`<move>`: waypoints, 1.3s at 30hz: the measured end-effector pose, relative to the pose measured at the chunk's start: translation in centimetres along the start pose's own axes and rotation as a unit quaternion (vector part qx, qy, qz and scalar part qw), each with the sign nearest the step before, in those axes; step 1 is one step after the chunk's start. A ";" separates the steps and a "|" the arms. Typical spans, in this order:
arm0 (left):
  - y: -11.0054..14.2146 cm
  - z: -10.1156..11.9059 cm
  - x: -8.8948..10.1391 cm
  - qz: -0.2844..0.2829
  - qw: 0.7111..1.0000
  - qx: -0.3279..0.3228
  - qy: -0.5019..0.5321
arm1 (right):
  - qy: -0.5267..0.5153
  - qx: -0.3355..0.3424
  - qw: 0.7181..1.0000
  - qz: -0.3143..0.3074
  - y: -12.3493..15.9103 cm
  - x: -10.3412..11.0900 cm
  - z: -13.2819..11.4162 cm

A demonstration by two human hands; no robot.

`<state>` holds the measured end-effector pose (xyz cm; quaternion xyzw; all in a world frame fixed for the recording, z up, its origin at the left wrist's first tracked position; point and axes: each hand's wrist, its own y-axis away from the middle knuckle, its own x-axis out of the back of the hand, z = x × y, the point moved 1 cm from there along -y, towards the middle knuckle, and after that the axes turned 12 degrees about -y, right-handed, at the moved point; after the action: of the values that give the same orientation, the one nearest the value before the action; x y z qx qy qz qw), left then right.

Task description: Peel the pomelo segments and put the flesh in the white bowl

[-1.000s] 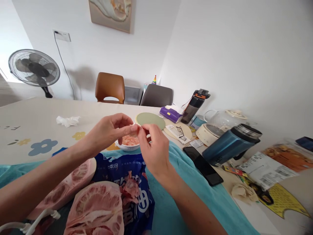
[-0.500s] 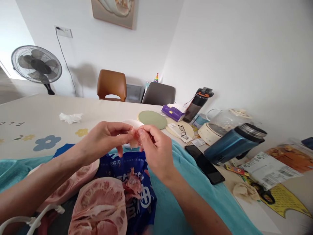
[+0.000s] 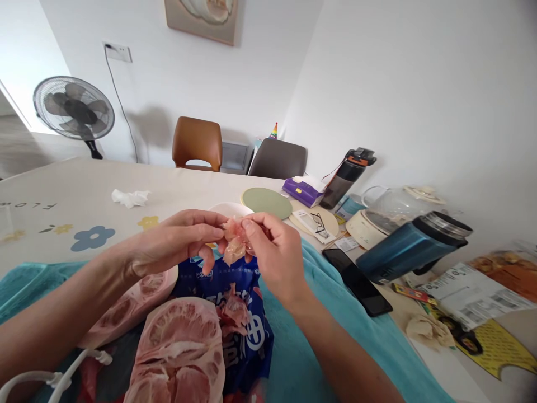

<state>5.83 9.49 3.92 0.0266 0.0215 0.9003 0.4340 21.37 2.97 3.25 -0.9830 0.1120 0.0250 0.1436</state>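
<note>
A piece of pink pomelo segment (image 3: 235, 240) with thin, papery membrane hangs between my two hands. My left hand (image 3: 180, 238) pinches its left side with thumb and forefinger, the other fingers bent below. My right hand (image 3: 277, 246) grips the other side, thumb on top. Just behind them is a white bowl (image 3: 230, 209), mostly hidden. Under my hands a blue printed bag (image 3: 201, 282) carries torn membrane scraps (image 3: 235, 314). Nearer me lie a hollowed pink pomelo rind (image 3: 180, 341) and another rind piece (image 3: 138, 305), partly behind my left forearm.
A teal towel (image 3: 293, 341) covers the table's near side. To the right are a phone (image 3: 356, 282), a blue thermos (image 3: 413, 246), a glass kettle (image 3: 398, 210), scissors (image 3: 465, 338) and eyeglasses (image 3: 319, 224). A purple tissue pack (image 3: 302, 192) and a green mat (image 3: 266, 202) lie farther back.
My hands have drawn back from over the bowl, whose pink pulp showed earlier. The pomelo piece now shows more between my fingers. The whole view has shifted slightly.
</note>
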 end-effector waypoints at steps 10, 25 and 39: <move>-0.3 -0.4 -1.1 0.036 0.999 -0.036 -0.013 | 0.012 0.029 0.999 -0.015 0.4 -0.3 0.0; -0.4 -0.6 -1.2 0.009 0.993 -0.032 0.112 | -0.330 -0.144 0.933 0.009 -0.5 -0.9 1.2; -0.6 -0.9 0.6 -0.013 0.991 -0.007 0.130 | -0.350 -0.128 0.928 -0.012 -1.3 -0.3 1.6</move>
<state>5.92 10.33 3.04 -0.0936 0.0718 0.8903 0.4398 21.31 4.69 2.06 -0.9230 0.0390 0.3798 0.0474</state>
